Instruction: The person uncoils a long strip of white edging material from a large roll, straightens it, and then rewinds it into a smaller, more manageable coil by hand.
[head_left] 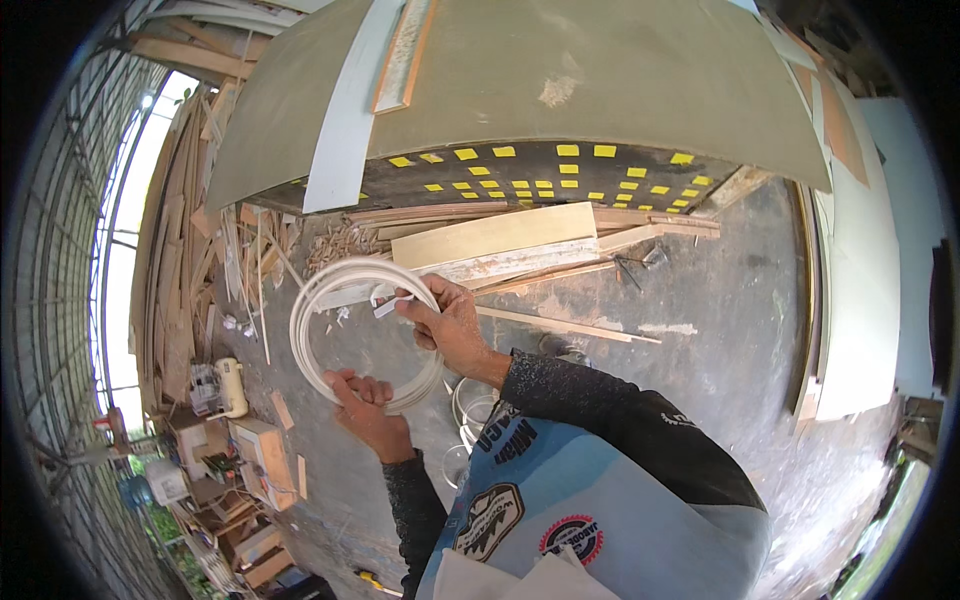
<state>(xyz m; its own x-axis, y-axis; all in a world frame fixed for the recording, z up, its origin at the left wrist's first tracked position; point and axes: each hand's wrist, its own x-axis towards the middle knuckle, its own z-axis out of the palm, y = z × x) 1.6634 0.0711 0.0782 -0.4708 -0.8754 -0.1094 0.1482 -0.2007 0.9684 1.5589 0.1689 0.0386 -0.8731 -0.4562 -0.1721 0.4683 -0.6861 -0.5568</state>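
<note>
A coil of cream-white edge banding point(304, 335) is held up in front of me, wound in several loops with an open middle. My left hand point(372, 412) grips its lower edge, fingers curled over the strip. On the upper right side my right hand point(452, 325) is closed around the coil, thumb and fingers pinched together. A short white strip piece point(386, 307) pokes out by the right fingertips, inside the ring; whether it is the coil's loose end I cannot tell. Both forearms are in dark sleeves.
Ahead stands a large table point(620, 80) with a long white strip point(345, 110) and a narrow board point(404, 60) on it. Planks point(500, 240) lie beneath its edge. More strip coils point(470, 405) are on the floor. Timber point(170, 260) leans left; sheets point(860, 280) stand right.
</note>
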